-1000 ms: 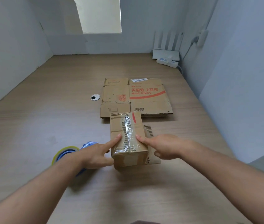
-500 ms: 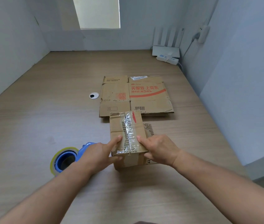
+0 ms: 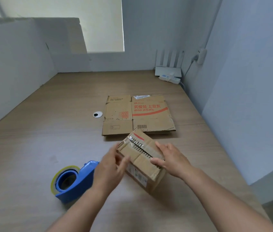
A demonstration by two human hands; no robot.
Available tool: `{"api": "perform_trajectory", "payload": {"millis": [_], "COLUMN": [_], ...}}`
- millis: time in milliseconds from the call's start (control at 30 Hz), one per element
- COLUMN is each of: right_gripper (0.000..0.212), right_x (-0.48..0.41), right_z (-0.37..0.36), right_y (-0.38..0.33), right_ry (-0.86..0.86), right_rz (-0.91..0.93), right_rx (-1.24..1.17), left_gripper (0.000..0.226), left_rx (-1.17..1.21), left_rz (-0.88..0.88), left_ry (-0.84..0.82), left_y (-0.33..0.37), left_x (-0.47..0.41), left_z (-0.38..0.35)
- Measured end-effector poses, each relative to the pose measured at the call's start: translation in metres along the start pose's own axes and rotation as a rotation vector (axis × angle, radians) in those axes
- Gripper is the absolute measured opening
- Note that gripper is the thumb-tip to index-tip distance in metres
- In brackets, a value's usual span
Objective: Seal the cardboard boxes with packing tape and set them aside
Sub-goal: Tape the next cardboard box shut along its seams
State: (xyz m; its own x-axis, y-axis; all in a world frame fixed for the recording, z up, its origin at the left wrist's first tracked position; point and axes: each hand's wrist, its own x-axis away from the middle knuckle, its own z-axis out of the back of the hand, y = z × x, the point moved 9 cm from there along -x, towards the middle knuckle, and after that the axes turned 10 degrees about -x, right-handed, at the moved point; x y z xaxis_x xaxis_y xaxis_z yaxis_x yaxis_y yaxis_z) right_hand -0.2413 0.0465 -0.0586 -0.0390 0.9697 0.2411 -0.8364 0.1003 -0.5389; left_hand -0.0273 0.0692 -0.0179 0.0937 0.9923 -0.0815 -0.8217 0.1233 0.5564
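The box (image 3: 140,158) tilts between my hands: right hand (image 3: 172,159) clamped on its right edge, left hand (image 3: 110,166) pressing straight, blurred fingers (image 3: 124,163) against its left.

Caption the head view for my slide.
Left hand and right hand hold a tilted taped box beside a blue tape dispenser.
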Motion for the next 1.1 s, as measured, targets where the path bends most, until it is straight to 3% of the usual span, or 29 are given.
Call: {"api": "perform_trajectory", "payload": {"millis": [67, 200, 300, 367, 467, 567, 633, 800, 967, 1100], "right_gripper": [0.08, 0.075, 0.079, 0.088, 0.095, 0.082, 0.075, 0.057, 0.05, 0.05], "right_x": [0.003, 0.011, 0.011, 0.011, 0.016, 0.038, 0.048, 0.045, 0.042, 0.038], "right_z": [0.002, 0.01, 0.014, 0.023, 0.053, 0.069, 0.054, -0.01, -0.016, 0.001], "right_y": [0.008, 0.019, 0.025, 0.031, 0.056, 0.086, 0.098, 0.083, 0.051, 0.035], "right_ry": [-0.092, -0.231, -0.256, -0.192, 0.09, 0.364, 0.384, 0.097, 0.06, 0.075], "right_rz": [0.058, 0.157, 0.186, 0.159, -0.058, -0.339, -0.406, -0.267, -0.101, -0.013], "right_rx": [-0.022, -0.033, -0.008, 0.017, 0.057, -0.03, -0.174, -0.708, -0.773, -0.772], "left_gripper": [0.068, 0.082, 0.086, 0.085, 0.074, 0.061, 0.055, 0.069, 0.06, 0.107], "left_rx": [-0.021, -0.031, -0.047, -0.092, -0.11, -0.067, -0.02, 0.284, 0.641, 0.697], "left_rz": [0.107, 0.173, 0.133, 0.159, 0.28, 0.377, 0.422, 0.523, 0.587, 0.557], "left_ry": [0.087, -0.186, -0.283, -0.328, -0.383, -0.375, -0.322, -0.444, -0.42, -0.389], "left_y": [-0.01, -0.006, 0.007, 0.007, -0.004, -0.007, -0.004, 0.002, 0.0, -0.007], "left_x": [-0.015, -0.03, -0.034, -0.037, -0.033, -0.014, -0.002, 0.023, 0.032, 0.025], "left_z": [0.009, -0.028, -0.048, -0.055, -0.06, -0.064, -0.065, -0.092, -0.108, -0.099]}}
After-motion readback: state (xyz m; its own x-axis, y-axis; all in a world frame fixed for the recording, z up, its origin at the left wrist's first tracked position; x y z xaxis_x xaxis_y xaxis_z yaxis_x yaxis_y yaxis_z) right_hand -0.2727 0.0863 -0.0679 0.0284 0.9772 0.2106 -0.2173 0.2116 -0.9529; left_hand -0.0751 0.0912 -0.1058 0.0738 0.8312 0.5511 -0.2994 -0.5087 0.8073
